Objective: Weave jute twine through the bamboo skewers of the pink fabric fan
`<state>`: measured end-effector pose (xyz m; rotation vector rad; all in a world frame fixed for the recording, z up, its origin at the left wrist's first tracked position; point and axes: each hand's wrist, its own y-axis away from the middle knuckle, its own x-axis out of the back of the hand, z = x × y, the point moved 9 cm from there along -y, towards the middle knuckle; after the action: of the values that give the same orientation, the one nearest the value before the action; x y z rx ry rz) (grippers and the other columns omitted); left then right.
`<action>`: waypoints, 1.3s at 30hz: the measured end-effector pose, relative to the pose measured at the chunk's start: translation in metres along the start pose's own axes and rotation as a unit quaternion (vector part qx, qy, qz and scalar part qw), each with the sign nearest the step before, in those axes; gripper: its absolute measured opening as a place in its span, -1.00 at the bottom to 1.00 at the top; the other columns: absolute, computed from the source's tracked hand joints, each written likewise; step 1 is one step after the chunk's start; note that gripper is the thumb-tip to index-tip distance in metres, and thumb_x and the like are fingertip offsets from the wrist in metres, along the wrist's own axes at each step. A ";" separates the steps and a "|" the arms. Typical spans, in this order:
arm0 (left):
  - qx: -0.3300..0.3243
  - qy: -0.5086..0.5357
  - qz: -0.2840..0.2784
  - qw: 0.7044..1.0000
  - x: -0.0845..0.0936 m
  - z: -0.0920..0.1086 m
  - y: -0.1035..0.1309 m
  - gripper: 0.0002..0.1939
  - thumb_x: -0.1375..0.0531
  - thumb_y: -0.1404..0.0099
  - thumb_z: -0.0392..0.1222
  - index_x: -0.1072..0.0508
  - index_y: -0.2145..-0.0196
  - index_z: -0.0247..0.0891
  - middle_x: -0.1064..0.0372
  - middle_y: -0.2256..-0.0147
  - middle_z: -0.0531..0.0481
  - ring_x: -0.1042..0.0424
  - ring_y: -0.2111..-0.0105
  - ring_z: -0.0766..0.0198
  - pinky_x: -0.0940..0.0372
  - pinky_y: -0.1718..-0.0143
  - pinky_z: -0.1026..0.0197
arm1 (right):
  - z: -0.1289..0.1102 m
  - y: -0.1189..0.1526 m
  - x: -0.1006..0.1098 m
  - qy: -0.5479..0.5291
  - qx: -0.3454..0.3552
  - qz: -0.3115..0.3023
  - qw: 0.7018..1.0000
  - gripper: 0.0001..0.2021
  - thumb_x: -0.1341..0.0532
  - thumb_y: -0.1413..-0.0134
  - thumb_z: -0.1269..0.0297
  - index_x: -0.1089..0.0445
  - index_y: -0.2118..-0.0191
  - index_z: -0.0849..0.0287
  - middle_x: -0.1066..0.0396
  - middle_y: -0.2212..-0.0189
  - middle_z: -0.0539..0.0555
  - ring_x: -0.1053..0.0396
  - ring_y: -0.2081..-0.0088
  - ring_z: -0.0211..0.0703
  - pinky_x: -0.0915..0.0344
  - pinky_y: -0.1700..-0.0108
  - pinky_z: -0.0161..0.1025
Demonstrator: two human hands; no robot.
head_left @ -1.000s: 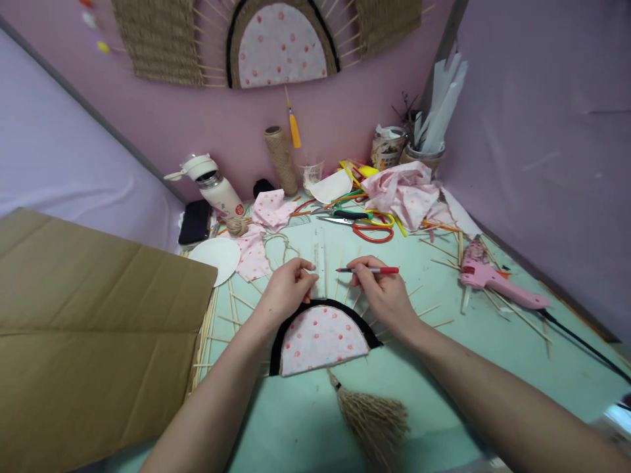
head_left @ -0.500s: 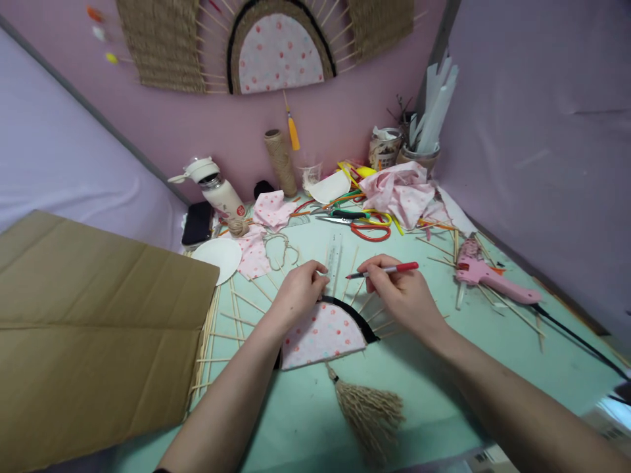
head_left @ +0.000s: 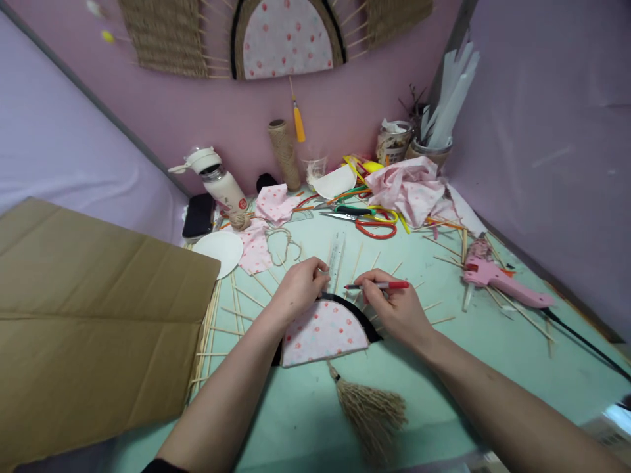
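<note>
My left hand (head_left: 303,289) pinches the lower end of a clear ruler (head_left: 337,259), which lies pointing away from me along thin wooden sticks (head_left: 355,261). In my right hand (head_left: 394,307) is a red pen (head_left: 393,285), held almost level, its dark tip close to the ruler's right edge. Below both hands lies a half-round panel (head_left: 325,334) of pink dotted fabric with a black rim, and the sticks fan out from it. A twine tassel (head_left: 371,407) hangs from its straight edge. My left forearm covers part of the panel's left side.
Brown cardboard (head_left: 98,315) stands at left. A pink glue gun (head_left: 507,282) with a black cord lies at right among loose sticks. Red-handled scissors (head_left: 375,228), crumpled fabric (head_left: 409,187), a twine spool (head_left: 284,154) and a white bottle (head_left: 227,190) are at the back.
My right hand has come down and slightly left, bringing the pen lower and more level. My left hand stays on the ruler. The view has shifted slightly.
</note>
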<state>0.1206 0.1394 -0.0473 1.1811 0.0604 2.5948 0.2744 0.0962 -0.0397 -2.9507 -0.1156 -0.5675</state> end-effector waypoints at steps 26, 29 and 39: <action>-0.001 0.021 -0.020 1.000 -0.009 -0.008 -0.005 -0.90 -0.09 -0.17 -0.21 -0.37 0.37 -0.24 -0.33 0.62 0.10 -0.31 0.56 0.32 -0.12 0.45 0.27 | 0.012 0.000 -0.006 -0.047 -0.039 -0.006 0.998 -0.78 -0.04 -0.17 0.21 -0.38 0.26 0.18 -0.37 0.50 0.01 -0.33 0.42 -0.21 -0.16 0.41 -0.31; -0.004 0.022 -0.020 1.000 -0.010 -0.008 -0.006 -0.90 -0.09 -0.17 -0.21 -0.38 0.36 -0.25 -0.33 0.62 0.10 -0.32 0.56 0.32 -0.13 0.44 0.27 | 0.013 -0.002 -0.006 -0.050 -0.044 -0.005 0.998 -0.77 -0.04 -0.18 0.20 -0.37 0.26 0.18 -0.38 0.49 0.01 -0.33 0.41 -0.21 -0.16 0.41 -0.32; -0.001 0.003 -0.029 1.000 -0.009 -0.005 -0.006 -0.88 -0.10 -0.16 -0.21 -0.39 0.35 -0.26 -0.35 0.60 0.07 -0.33 0.52 0.29 -0.12 0.45 0.26 | 0.014 -0.003 -0.009 -0.056 -0.048 -0.011 0.997 -0.75 -0.03 -0.17 0.18 -0.38 0.24 0.19 -0.39 0.49 0.04 -0.34 0.40 -0.19 -0.18 0.42 -0.30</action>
<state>0.1237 0.1428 -0.0584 1.1544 0.0917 2.5464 0.2710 0.1002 -0.0551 -3.0782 -0.1356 -0.4221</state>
